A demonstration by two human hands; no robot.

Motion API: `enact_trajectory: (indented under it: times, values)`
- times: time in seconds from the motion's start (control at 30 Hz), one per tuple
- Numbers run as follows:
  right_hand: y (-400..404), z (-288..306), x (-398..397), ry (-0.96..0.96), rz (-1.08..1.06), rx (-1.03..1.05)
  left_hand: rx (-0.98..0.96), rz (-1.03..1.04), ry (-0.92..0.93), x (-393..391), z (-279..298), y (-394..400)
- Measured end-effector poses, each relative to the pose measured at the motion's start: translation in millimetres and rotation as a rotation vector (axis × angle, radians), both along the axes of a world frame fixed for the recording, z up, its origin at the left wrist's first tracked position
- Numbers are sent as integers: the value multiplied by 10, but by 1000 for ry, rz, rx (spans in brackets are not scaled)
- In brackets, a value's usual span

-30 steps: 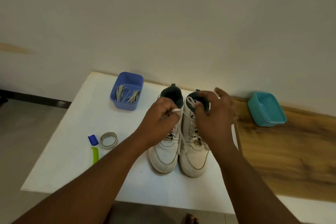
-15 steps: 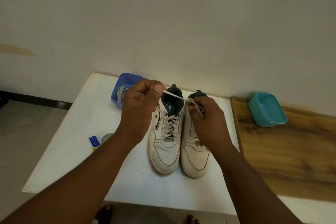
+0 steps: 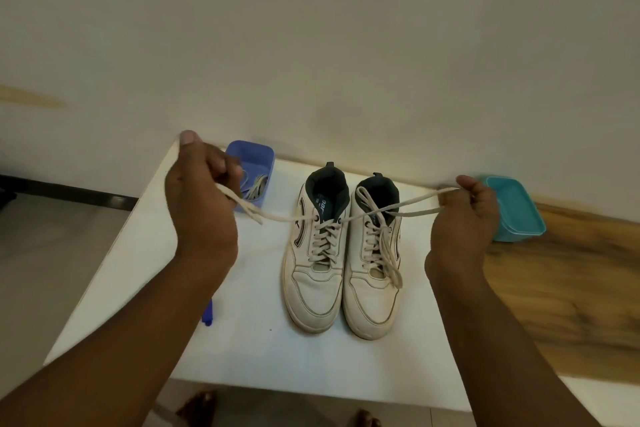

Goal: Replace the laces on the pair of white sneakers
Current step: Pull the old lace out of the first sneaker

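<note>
Two white sneakers stand side by side on the white table (image 3: 256,350), toes toward me: the left sneaker (image 3: 311,291) and the right sneaker (image 3: 372,302). My left hand (image 3: 201,208) grips one end of the left sneaker's lace (image 3: 280,217), out to the left and above the table. My right hand (image 3: 464,218) pinches the other end, far out to the right. The lace runs taut from both hands to the left sneaker's top eyelets. The right sneaker's lace (image 3: 388,253) lies loose over its tongue.
A blue box (image 3: 258,153) with spare laces (image 3: 256,188) sits at the back left, partly behind my left hand. A teal box (image 3: 519,215) stands on the wooden surface (image 3: 561,295) to the right. A small blue item (image 3: 207,314) peeks out beside my left forearm.
Both hands moved from above the sneakers' collars out to the sides, drawing the left sneaker's lace ends apart until they run straight. My left arm now hides the tape roll.
</note>
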State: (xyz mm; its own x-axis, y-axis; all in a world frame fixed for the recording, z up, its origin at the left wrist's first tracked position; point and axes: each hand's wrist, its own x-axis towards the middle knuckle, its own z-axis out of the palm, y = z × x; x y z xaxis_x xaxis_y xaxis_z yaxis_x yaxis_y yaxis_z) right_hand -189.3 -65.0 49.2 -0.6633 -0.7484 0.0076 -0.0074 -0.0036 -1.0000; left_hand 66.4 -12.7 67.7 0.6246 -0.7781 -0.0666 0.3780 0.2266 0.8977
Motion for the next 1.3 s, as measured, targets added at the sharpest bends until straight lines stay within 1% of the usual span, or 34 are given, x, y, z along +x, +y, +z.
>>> enact_trajectory:
  times: [0.03, 0.1, 0.13, 0.17, 0.2, 0.23, 0.3, 0.37, 0.43, 0.47, 0.57, 0.6, 0.67, 0.73, 0.8, 0.87, 1.0, 1.1, 1.13, 1.3]
  values:
    - [2, 9, -9, -7, -46, -37, 142, -91, -130, -19, -21, 7]
    - [31, 32, 10, 8, -119, -126, 419, -321, -507, -67, -122, 28]
    - [49, 39, 26, 53, -130, -171, 495, -444, -711, -91, -200, 48]
    - [68, 33, 45, 119, -116, -200, 532, -550, -897, -117, -285, 73]
    - [87, 23, 68, 198, -78, -218, 546, -611, -1033, -141, -365, 91]
    - [101, 4, 87, 280, -14, -224, 549, -633, -1105, -154, -430, 100]
    - [110, -40, 139, 404, 196, -184, 522, -626, -1138, -177, -517, 67]
    - [119, -123, 182, 531, 465, -72, 485, -583, -1186, -217, -579, 2]
    - [145, -256, 214, 710, 671, 64, 437, -532, -1238, -287, -624, -53]
    - [153, -324, 225, 820, 739, 114, 409, -511, -1246, -330, -636, -78]
    - [142, -466, 261, 1219, 789, 160, 371, -473, -1311, -492, -676, -134]
    - [133, -481, 276, 1301, 781, 172, 378, -457, -1359, -538, -701, -153]
    - [119, -512, 288, 1396, 769, 201, 409, -419, -1453, -605, -747, -173]
    - [120, -542, 284, 1423, 764, 224, 440, -402, -1517, -648, -767, -189]
    - [126, -560, 265, 1390, 746, 218, 456, -401, -1566, -658, -780, -211]
    - [132, -560, 253, 1356, 724, 197, 457, -413, -1565, -644, -770, -234]
    - [149, -561, 290, 1349, 763, 171, 412, -484, -1455, -638, -773, -240]
    - [154, -544, 344, 1347, 821, 199, 349, -572, -1242, -599, -787, -228]
    - [148, -540, 340, 1339, 830, 214, 340, -581, -1205, -583, -786, -225]
    - [111, -509, 268, 1312, 809, 272, 404, -468, -1152, -535, -717, -221]
